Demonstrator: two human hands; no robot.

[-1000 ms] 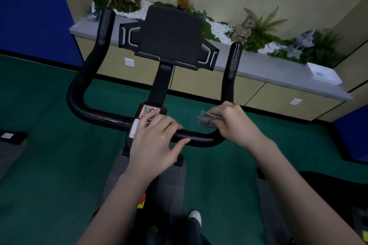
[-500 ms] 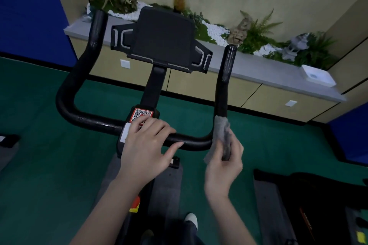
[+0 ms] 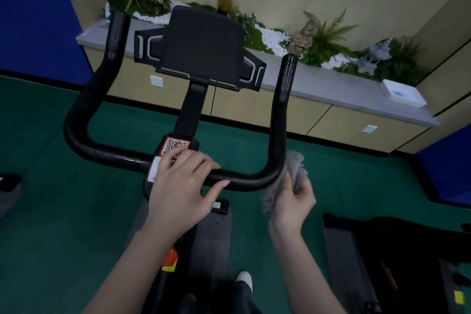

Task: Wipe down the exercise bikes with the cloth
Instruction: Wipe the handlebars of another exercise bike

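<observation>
The right hand has turned and slid off the crossbar to the right bend of the handlebar — it grips the grey cloth against that corner, likely starting up the right upright. The left hand still rests on the bar, fingers relaxed.

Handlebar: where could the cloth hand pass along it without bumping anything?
Free: the right upright above the cloth, and the left curve up to its tip. Crowded: the middle of the crossbar, where the left hand rests beside the QR sticker.
</observation>
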